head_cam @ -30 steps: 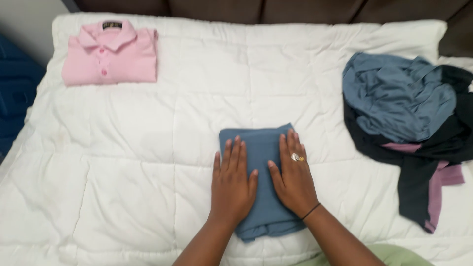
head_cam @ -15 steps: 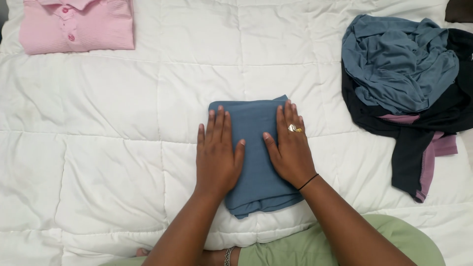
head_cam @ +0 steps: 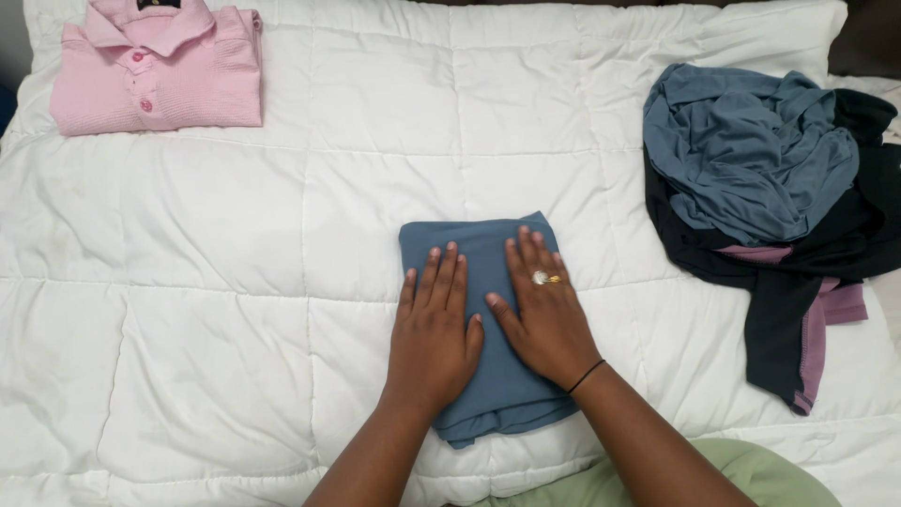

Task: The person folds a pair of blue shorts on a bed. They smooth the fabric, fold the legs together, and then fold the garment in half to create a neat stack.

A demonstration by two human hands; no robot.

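two hands press flat, fingers spread, on a folded blue-grey garment [head_cam: 479, 272] at the middle of a white quilt [head_cam: 235, 282]: left hand [head_cam: 434, 329], right hand [head_cam: 542, 314]. its near edge bunches unevenly. a folded pink shirt [head_cam: 160, 70], collar cut off, lies far left; a crumpled clothes pile [head_cam: 770, 197] far right.

We are seeing bright, even light falling from above; the hands [head_cam: 488, 329] are casting only soft shadows on the bed [head_cam: 235, 282], nothing is glaring, and everything is staying sharp.
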